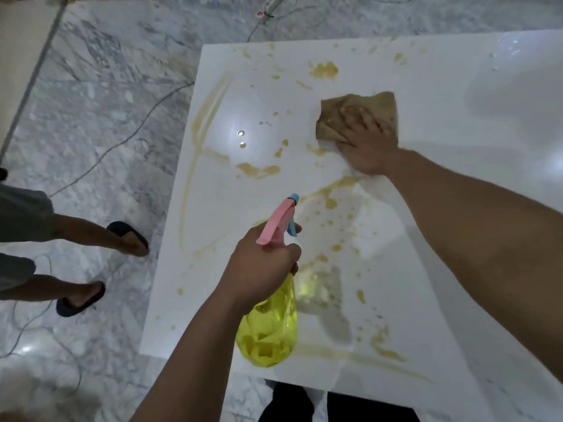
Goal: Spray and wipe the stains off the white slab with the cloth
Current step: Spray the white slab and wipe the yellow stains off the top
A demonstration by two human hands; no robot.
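Wiping step judged underway. Brown cloth [377,106] pressed flat under right hand [367,141], fingers spread, toward far edge of white slab [457,86]. Yellow spray bottle [269,324] gripped by left hand [262,269] over near edge. Yellowish stains [259,170] left pretty much everywhere; next probably more spraying needed at left side, then wiping there.

It looks like a room in a home: a polished grey-veined marble floor [100,95] runs all around, a power strip [268,7] with trailing cables [128,138] lies at the far side, and a bystander in slippers [79,301] stands at left.
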